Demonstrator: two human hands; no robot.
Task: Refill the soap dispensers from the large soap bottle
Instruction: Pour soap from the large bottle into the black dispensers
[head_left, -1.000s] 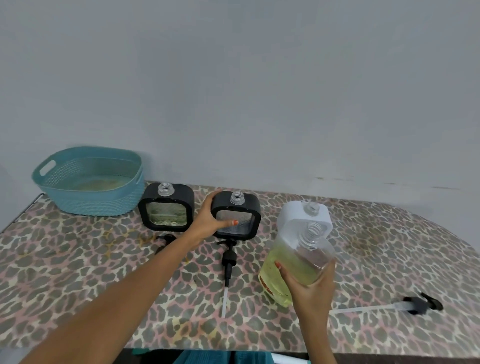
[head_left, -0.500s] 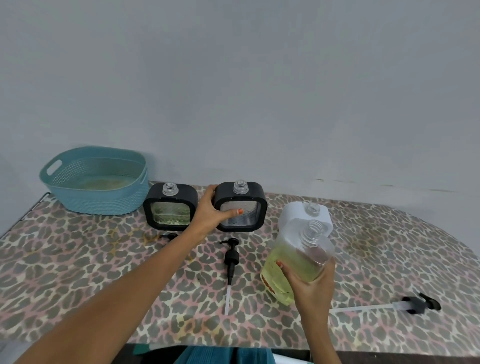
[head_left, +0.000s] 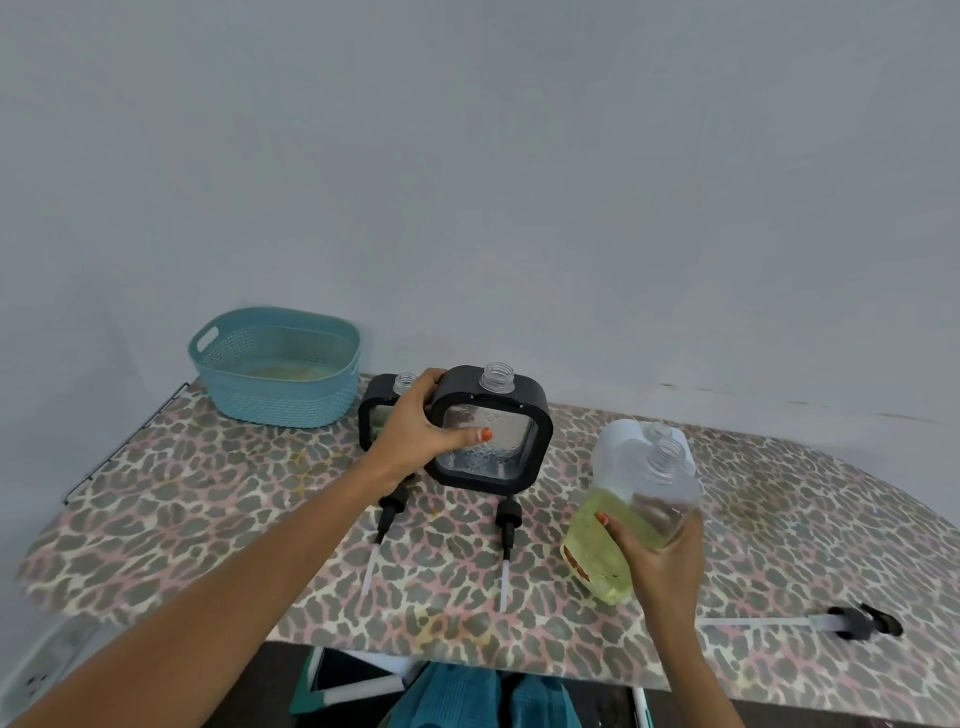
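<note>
Head view, left hand (head_left: 415, 436) outstretched, fingers clamped on black dispenser (head_left: 519, 452), right hand (head_left: 657, 556) fingers curled round tilted soap bottle (head_left: 587, 556).

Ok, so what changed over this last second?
The left hand, already gripping the middle black dispenser, has lifted it off the table and drawn it toward the person, so it now overlaps the other black dispenser. Unchanged: the right hand holds the tilted large soap bottle; the loose pumps, white dispenser and teal basket stay put.

white dispenser (head_left: 614, 440) — mostly hidden, rear black dispenser (head_left: 370, 411) partly
</note>
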